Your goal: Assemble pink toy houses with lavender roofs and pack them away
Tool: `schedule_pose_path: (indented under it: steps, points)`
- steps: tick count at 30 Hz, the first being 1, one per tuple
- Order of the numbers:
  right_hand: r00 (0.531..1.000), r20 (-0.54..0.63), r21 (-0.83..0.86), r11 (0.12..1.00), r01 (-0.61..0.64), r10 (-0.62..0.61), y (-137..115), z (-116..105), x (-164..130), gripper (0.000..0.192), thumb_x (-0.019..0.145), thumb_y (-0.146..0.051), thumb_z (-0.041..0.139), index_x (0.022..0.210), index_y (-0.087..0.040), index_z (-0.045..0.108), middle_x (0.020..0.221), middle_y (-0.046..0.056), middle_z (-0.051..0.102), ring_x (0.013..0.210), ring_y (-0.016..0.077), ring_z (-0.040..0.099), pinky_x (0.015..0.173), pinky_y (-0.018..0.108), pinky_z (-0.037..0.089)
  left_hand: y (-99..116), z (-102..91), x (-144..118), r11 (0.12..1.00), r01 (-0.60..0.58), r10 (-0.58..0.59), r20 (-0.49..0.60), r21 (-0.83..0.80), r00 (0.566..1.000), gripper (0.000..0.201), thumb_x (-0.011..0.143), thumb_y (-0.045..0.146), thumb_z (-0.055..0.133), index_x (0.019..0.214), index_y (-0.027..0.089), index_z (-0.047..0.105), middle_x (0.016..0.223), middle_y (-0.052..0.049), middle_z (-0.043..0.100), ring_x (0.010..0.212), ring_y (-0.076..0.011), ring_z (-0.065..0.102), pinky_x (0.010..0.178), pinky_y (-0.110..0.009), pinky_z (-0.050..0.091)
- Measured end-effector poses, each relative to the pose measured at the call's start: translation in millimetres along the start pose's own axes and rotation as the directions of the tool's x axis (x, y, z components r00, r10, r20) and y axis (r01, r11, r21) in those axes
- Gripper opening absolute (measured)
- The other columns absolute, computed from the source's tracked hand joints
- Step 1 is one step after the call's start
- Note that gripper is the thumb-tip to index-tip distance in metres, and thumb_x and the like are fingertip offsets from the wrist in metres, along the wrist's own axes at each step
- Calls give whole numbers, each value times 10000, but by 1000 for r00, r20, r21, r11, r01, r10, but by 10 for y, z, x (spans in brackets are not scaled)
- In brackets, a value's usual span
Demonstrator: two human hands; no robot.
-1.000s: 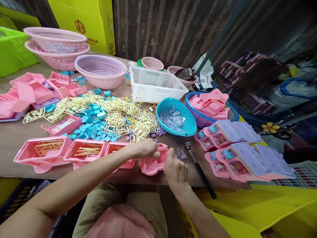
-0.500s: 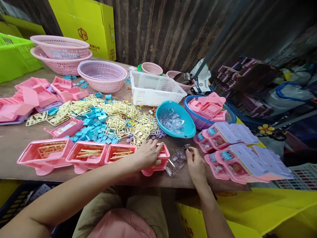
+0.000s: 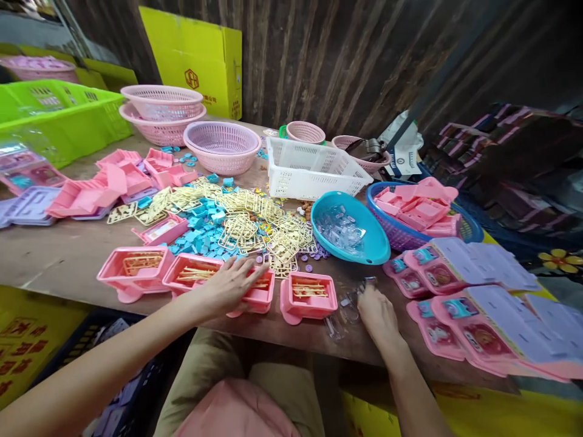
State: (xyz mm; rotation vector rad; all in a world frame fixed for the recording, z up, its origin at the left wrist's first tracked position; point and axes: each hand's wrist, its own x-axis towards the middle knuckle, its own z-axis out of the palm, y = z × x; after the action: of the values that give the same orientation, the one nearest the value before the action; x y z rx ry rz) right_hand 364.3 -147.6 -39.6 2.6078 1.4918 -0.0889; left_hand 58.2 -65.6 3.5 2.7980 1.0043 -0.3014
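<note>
Several pink toy trays holding cream sticks stand in a row along the table's front edge. My left hand (image 3: 228, 285) lies flat with spread fingers on the third tray (image 3: 263, 295), next to the second tray (image 3: 191, 273). The fourth tray (image 3: 310, 296) stands apart to its right. My right hand (image 3: 376, 312) rests by the table edge, its fingers curled over a small heap of clear plastic pieces (image 3: 345, 303); its fingertips are hidden.
Cream sprues (image 3: 255, 221) and small blue parts (image 3: 200, 233) cover the middle. A teal bowl (image 3: 368, 252) of clear pieces, a blue basket (image 3: 471, 229), a white basket (image 3: 319, 176) and pink colanders (image 3: 223, 145) stand behind. Finished pink-and-lilac toys (image 3: 455, 291) lie right; a green crate (image 3: 59, 121) left.
My left hand left the fourth tray and slid left onto the third one. My right hand moved from that tray to the clear pieces. The view swung left.
</note>
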Motion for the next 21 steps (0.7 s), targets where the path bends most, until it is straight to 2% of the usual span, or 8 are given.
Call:
schedule_pose_path:
  steps: [3, 7, 9, 11, 13, 15, 18, 21]
  points:
    - [999, -23, -23, 999, -29, 28, 6, -36, 65, 436, 851, -5, 241, 1204, -9, 497, 951, 234, 656, 914, 274, 655, 731, 333, 465, -59, 17, 34, 998, -11, 11, -8, -57, 1000, 725, 801, 305, 605, 1406, 150, 236, 1402, -206, 353, 1264, -325, 362, 989, -429, 327]
    - [997, -47, -34, 998, -59, 58, 112, -166, 75, 463, 815, -28, 340, 1246, -77, 502, 878, 196, 685, 781, 279, 680, 656, 344, 472, -188, -13, 168, 987, -56, 51, -38, -153, 998, 660, 811, 306, 570, 1387, 160, 284, 1373, -187, 392, 1240, -306, 394, 966, -404, 351]
    - [984, -158, 84, 994, -69, 81, 141, -259, -16, 484, 797, -66, 396, 1268, -117, 493, 775, 143, 696, 698, 276, 673, 621, 351, 469, -274, -21, 228, 968, -117, 104, -69, -221, 992, 544, 818, 332, 547, 1318, 173, 402, 1295, -157, 483, 1148, -268, 491, 915, -345, 390]
    - [946, -304, 326, 945, -5, 110, 70, -344, -177, 442, 805, -149, 440, 1242, -156, 506, 694, 80, 689, 621, 250, 657, 591, 336, 467, -342, -13, 283, 945, -174, 152, -99, -278, 983, 435, 823, 354, 532, 1220, 178, 508, 1172, -121, 575, 1012, -228, 572, 844, -295, 420]
    - [913, -390, 560, 818, 128, 124, -134, -402, -375, 379, 815, -281, 487, 1175, -168, 519, 658, 37, 675, 549, 211, 632, 551, 303, 462, -379, 1, 332, 929, -195, 165, -117, -314, 979, 388, 827, 390, 524, 1147, 174, 564, 1066, -100, 627, 917, -209, 602, 798, -277, 429]
    - [910, -406, 680, 693, 240, 84, -441, -427, -558, 360, 803, -395, 518, 1084, -171, 527, 658, 24, 669, 513, 183, 607, 506, 269, 445, -389, 4, 370, 923, -190, 156, -125, -335, 980, 396, 826, 436, 518, 1107, 166, 589, 992, -91, 651, 860, -202, 610, 766, -273, 433]
    - [907, -415, 661, 661, 356, -73, -919, -407, -713, 291, 831, -414, 463, 982, -179, 543, 722, 53, 686, 577, 183, 624, 511, 253, 432, -382, -28, 400, 921, -190, 159, -115, -341, 980, 395, 828, 443, 513, 1090, 162, 602, 935, -83, 668, 816, -191, 610, 730, -260, 431]
    - [847, -472, 512, 705, 491, -247, -1222, -323, -714, 296, 877, -325, 350, 977, -163, 577, 802, 86, 703, 616, 189, 638, 550, 262, 425, -370, -88, 412, 938, -167, 159, -51, -304, 986, 351, 833, 374, 513, 1091, 155, 608, 895, -78, 678, 783, -176, 606, 690, -243, 420]
